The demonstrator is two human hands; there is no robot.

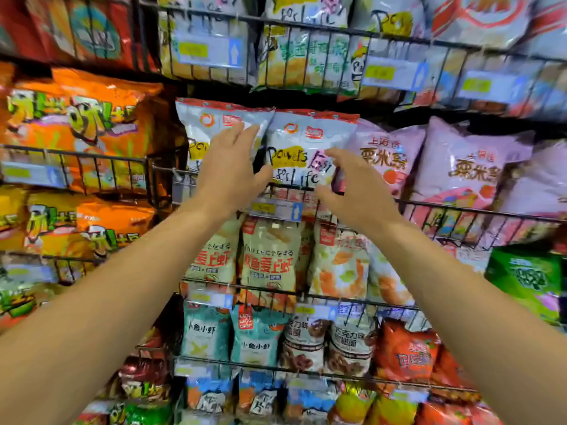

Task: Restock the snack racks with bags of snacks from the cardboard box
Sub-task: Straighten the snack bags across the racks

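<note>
White snack bag (302, 148) standing in the wire rack (460, 210), just left of the pink bags (389, 157). Left hand (228, 167) and right hand (357, 191) either side, fingers spread wide, holding nothing. Best to press gently, straightening the bag upright behind the rail.

The wire racks (306, 187) are black. 2 white bags (294, 145) in the middle rack carry red top bands, yellow patches and black lettering. The pink bags (463, 167) to their right bear brown characters. The orange bags (92, 118) at left show green-and-yellow lettering. Lower down stand teal bags (208, 332) with dark characters, a green bag (527, 280) at right, and pale bags (273, 256) with red characters. Price tags (276, 208) are light blue with yellow-green labels.
</note>
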